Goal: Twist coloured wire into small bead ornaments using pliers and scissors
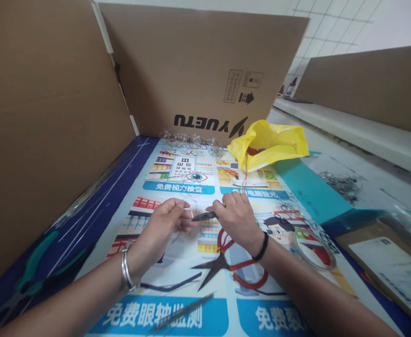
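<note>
My right hand (236, 217) is closed around a pair of dark-nosed pliers (204, 216), whose jaws point left. With fingers and thumb pinched, my left hand (170, 219) holds a thin wire (192, 202) bent into a loop at the top. The pliers' tip meets the wire beside my left fingertips; whether the jaws grip it is too small to tell. Below my hands lie red-handled scissors (249, 275), blades toward the left. Several thin straight rods (184, 312) lie in a bunch nearer me.
A printed sheet (223, 281) covers the table between cardboard walls (177, 61). At the back are wire pieces (191, 139) and a yellow bag (279, 152) with red thread. A turquoise box (311, 187), a tape roll (314, 248) and green-handled pliers (39, 262) lie around.
</note>
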`<action>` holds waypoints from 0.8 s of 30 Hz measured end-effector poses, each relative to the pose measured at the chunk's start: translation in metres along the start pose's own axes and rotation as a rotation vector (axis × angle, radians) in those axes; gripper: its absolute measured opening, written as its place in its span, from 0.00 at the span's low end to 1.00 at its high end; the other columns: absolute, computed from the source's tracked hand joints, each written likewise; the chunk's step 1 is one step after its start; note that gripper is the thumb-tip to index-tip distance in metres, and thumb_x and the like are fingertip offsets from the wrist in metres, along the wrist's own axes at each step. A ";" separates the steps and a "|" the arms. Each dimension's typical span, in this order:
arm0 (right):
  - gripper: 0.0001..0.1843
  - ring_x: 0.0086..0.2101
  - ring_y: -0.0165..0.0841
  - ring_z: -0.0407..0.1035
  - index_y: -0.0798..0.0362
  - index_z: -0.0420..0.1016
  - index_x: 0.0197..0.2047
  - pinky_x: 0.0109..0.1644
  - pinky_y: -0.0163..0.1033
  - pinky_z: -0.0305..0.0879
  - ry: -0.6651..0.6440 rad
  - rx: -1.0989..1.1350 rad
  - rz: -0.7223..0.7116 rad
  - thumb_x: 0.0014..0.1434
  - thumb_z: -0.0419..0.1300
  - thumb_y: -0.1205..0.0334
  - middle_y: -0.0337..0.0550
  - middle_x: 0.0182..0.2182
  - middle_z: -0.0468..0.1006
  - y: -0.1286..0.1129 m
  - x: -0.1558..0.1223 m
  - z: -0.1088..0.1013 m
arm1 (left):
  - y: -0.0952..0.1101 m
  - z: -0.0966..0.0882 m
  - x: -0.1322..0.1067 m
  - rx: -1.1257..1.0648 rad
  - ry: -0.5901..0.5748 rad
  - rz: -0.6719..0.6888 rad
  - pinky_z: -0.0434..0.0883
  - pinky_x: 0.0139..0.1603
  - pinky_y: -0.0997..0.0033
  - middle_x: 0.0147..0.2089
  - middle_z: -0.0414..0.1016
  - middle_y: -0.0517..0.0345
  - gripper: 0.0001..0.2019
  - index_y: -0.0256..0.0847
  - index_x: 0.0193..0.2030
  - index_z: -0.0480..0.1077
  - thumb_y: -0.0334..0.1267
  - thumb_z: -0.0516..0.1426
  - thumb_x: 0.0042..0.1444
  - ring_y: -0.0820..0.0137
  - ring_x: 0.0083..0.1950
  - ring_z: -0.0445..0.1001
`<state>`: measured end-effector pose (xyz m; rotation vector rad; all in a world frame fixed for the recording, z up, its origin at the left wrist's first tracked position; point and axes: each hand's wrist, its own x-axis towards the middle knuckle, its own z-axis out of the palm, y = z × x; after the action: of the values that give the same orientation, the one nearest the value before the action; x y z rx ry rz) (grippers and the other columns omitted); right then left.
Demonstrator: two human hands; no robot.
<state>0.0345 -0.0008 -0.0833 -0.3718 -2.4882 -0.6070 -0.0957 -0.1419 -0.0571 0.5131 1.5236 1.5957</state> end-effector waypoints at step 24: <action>0.03 0.35 0.38 0.61 0.52 0.69 0.32 0.36 0.40 0.47 -0.285 0.076 0.064 0.53 0.59 0.62 0.45 0.30 0.70 -0.006 0.004 -0.006 | 0.000 -0.007 0.006 0.173 -0.068 0.097 0.69 0.30 0.72 0.30 0.73 0.59 0.08 0.40 0.35 0.65 0.42 0.52 0.56 0.70 0.29 0.76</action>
<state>0.0324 -0.0082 -0.0783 -0.5395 -2.7485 -0.4582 -0.1049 -0.1414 -0.0595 0.7402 1.6147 1.5102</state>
